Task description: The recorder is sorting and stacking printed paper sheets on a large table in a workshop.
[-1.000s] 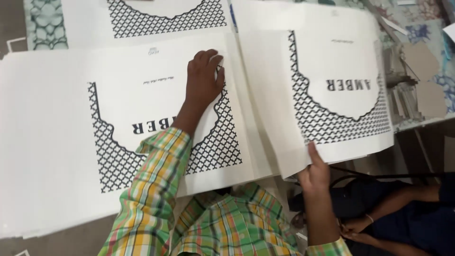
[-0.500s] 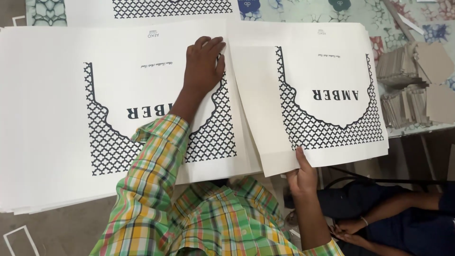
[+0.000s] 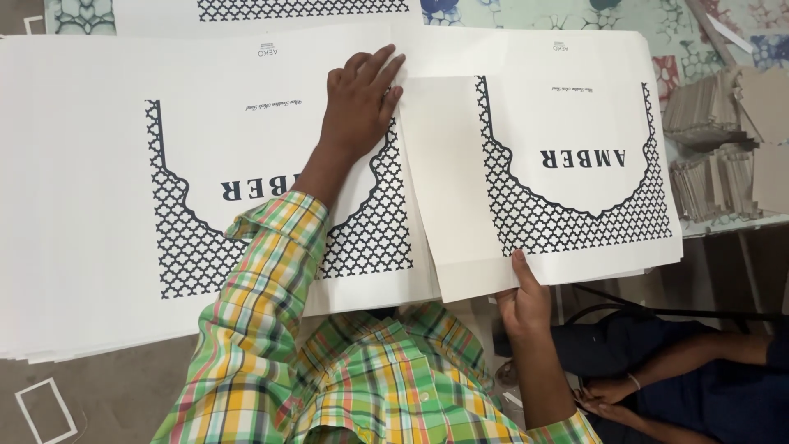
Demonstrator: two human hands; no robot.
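2 flat white printed sheets with dark lattice borders lie side by side: the left sheet (image 3: 205,164) and the right sheet (image 3: 567,164), edges overlapping.

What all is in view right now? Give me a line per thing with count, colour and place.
left stack of printed sheets: one stack, white with dark lattice print, left and centre of table
right stack of printed sheets: one stack, white with dark lattice print, right of centre
far printed sheet: one, white and dark, top edge
patterned table cover: one, pale green with blue flowers, top right
grey card pieces: several piles, right edge
other person's arms: dark blue clothing, bottom right
checked shirt: green, yellow, red, bottom centre
left hand: flat on left stack
right hand: gripping near edge of right stack
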